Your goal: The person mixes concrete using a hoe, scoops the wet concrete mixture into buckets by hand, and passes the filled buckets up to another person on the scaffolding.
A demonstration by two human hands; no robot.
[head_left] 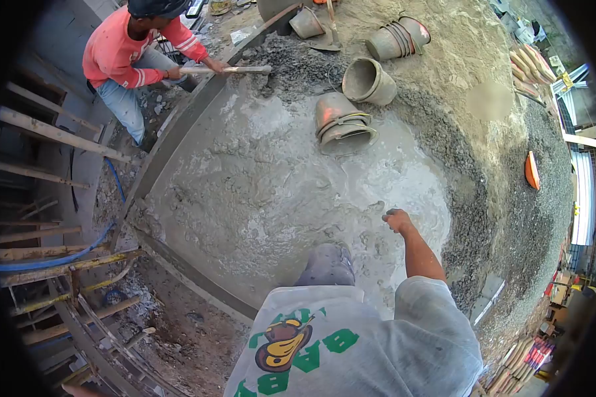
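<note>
My right hand (396, 220) reaches out over wet grey concrete (245, 178), with its fingers curled in and no object showing in them. The fingertips look grey. My left hand is out of view. One knee in grey trousers (328, 264) shows below the shirt, above the wet mix. Ahead of my hand, a stack of dirty buckets (338, 116) lies tipped in the concrete. Behind it a single bucket (369, 81) leans on its side.
A co-worker in a red top (126, 49) grips a wooden handle (225, 69) at the form's edge. More stacked buckets (397, 40) lie on sand. A low form wall (179, 132) borders the concrete. Gravel (543, 218) lies right; wooden poles (66, 135) stand left.
</note>
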